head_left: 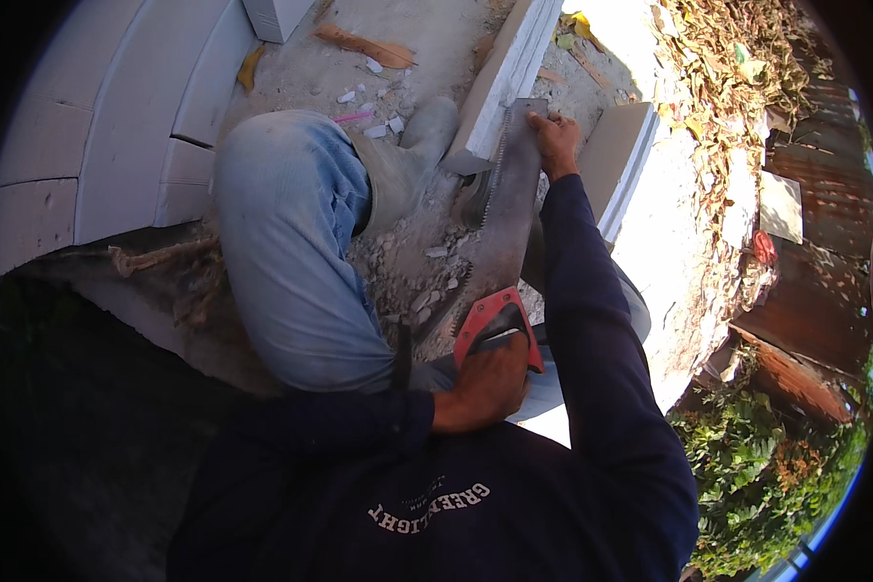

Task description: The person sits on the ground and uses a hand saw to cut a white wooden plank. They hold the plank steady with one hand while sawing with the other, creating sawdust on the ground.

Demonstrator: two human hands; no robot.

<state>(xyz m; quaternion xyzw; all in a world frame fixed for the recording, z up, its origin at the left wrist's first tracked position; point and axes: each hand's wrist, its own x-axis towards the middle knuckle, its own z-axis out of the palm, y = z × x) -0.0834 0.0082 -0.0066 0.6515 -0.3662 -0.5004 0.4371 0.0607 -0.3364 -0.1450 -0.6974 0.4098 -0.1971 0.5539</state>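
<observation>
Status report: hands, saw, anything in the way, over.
Left hand gripping saw handle; right hand on blade tip. Saw close to block at its left, contact unclear. Rubble on ground.

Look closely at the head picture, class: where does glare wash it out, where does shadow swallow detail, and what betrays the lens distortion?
Head view: sunlit ground at right glares nearly white; the lower left sinks into near-black shadow; long edges of the pale blocks bow toward the dark, rounded rim; the saw lies in shade, its teeth readable.
</observation>
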